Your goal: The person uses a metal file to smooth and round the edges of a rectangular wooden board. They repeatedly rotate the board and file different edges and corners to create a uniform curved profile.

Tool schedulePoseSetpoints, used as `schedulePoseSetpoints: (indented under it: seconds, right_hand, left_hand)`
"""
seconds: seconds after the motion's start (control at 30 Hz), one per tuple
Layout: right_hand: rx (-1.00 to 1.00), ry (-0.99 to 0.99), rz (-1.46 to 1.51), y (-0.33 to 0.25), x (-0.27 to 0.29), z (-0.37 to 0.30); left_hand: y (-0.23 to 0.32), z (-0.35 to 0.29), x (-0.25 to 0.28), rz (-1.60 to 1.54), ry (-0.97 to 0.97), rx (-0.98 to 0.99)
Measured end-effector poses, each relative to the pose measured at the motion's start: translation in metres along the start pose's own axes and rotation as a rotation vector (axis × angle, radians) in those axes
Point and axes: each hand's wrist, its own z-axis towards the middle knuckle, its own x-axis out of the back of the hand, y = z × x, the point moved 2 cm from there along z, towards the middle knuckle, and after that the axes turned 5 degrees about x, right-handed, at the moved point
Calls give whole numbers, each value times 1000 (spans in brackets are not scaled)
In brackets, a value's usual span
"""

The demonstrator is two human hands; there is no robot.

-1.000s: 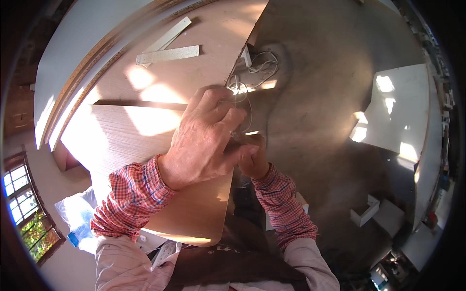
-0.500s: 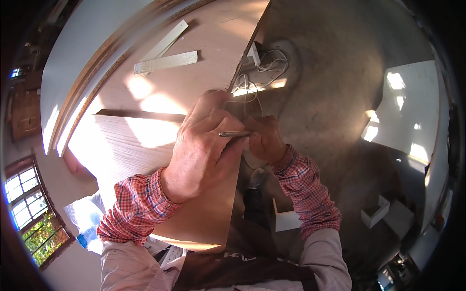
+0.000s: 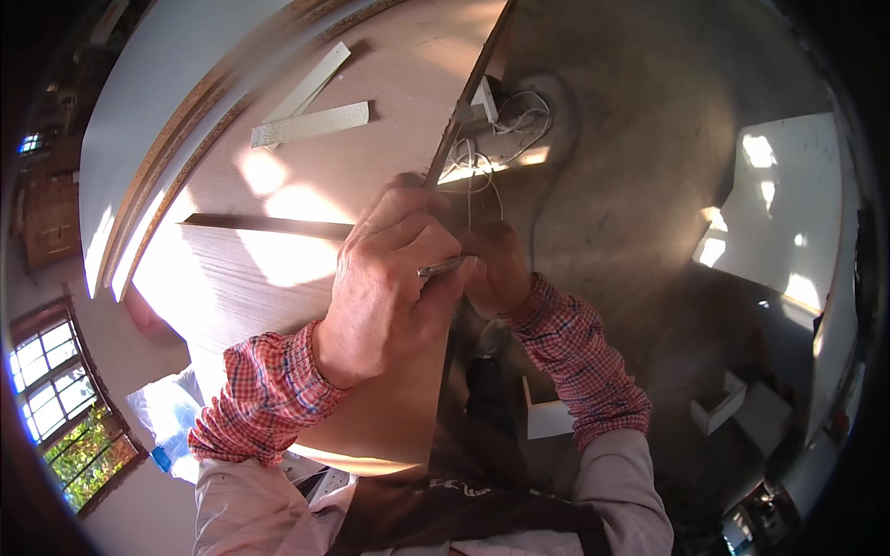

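Thin rod [image 3: 438, 268] being gripped over board's [image 3: 371, 426] edge

The rod is being pinched by the right hand [image 3: 501, 269], its end being pointed at the left hand [image 3: 385, 287]. The left hand's fingers are being kept curled at the board's right edge; whether anything is being held there cannot be told. Beyond, two pale strips [image 3: 311, 124] are being borne by a sheet [image 3: 408, 79]. A white panel [image 3: 788, 204] is being dappled by sun.

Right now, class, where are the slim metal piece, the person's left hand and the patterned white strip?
Slim metal piece [image 3: 439, 268], head view: middle of its visible length.
Left hand [image 3: 373, 285], head view: back of the hand.
Patterned white strip [image 3: 311, 125], head view: middle of its upper face.
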Motion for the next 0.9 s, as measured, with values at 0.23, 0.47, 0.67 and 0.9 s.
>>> schedulePoseSetpoints:
  seconds: [0.23,0.47,0.67,0.9]
  right_hand:
    - [1,245,110,2,-23,-8]
    - [18,187,25,22,-38,-17]
    - [69,219,5,26,-14,-5]
    - [-676,366,576,-20,5,-32]
  left_hand:
    - [-4,-1,2,42,10,-14]
    - [2,-1,-4,44,10,31]
    - [-8,1,2,35,2,-56]
    - [-25,-9,34,-64,106,-37]
